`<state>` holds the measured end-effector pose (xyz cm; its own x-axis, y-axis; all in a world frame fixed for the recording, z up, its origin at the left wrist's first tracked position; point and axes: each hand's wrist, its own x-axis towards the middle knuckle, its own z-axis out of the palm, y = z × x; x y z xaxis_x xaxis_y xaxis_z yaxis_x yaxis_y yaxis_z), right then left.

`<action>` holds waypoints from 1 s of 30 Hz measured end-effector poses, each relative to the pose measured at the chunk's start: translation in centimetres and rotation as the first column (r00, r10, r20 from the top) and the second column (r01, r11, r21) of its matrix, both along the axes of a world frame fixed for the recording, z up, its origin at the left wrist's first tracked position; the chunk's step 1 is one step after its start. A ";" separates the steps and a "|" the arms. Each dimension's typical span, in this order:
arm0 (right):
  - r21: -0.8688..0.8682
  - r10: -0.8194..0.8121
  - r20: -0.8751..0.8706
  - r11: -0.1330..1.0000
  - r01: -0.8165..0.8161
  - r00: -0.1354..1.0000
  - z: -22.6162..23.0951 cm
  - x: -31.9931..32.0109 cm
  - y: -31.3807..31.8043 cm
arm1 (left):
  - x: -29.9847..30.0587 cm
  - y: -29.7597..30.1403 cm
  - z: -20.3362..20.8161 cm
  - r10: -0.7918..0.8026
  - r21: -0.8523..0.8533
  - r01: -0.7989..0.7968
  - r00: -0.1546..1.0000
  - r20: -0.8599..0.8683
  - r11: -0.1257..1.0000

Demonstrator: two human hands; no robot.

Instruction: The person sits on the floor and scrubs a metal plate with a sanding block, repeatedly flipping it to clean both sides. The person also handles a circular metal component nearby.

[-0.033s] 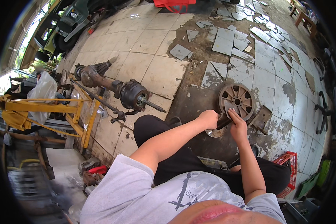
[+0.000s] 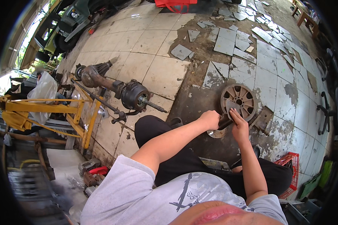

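Observation:
My left hand (image 2: 211, 120) is closed in a fist above the floor in front of me; what it grips is hidden by its fingers. Just right of it, my right hand (image 2: 240, 125) has its fingers straight and pressed together against a thin grey sheet (image 2: 230, 106). Between the hands shows a dark, round metal part (image 2: 224, 123), partly covered. Below them lies a shiny disc-shaped piece (image 2: 218, 133), mostly hidden. Beyond the hands, a rusty toothed wheel (image 2: 248, 103) with spoke-like openings lies on the floor, and a rusty metal bracket (image 2: 264, 119) is beside it.
An axle assembly (image 2: 101, 79) with a black drum lies at left, near a yellow metal frame (image 2: 45, 108). Broken floor tiles (image 2: 225, 41) are strewn ahead. A red plastic crate (image 2: 294, 168) stands by my right knee. A vehicle (image 2: 65, 30) stands at the far left.

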<state>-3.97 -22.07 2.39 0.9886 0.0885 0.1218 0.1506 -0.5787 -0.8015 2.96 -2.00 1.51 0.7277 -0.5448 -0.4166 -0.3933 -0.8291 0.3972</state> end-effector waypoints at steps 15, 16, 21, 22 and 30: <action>-0.015 -0.002 0.001 1.000 0.002 1.000 -0.1 -0.1 0.1 | 0.1 0.1 0.0 0.005 0.011 -0.004 1.000 -0.020 1.000; -0.013 0.000 -0.022 1.000 0.000 1.000 -0.8 -0.1 0.1 | 0.1 0.0 0.1 0.003 0.000 -0.003 1.000 -0.022 1.000; -0.049 0.012 -0.022 0.999 -0.013 1.000 0.2 -0.1 0.1 | 0.1 0.1 -0.1 0.013 0.019 -0.012 1.000 -0.024 1.000; -0.045 0.018 -0.057 0.999 -0.020 0.998 0.0 -0.1 0.1 | 0.1 0.0 0.2 0.008 0.029 -0.007 1.000 -0.024 1.000; -0.074 0.016 0.011 0.997 -0.015 1.000 -0.1 0.0 0.2 | 0.1 0.2 -0.4 0.009 0.008 -0.008 1.000 -0.025 1.000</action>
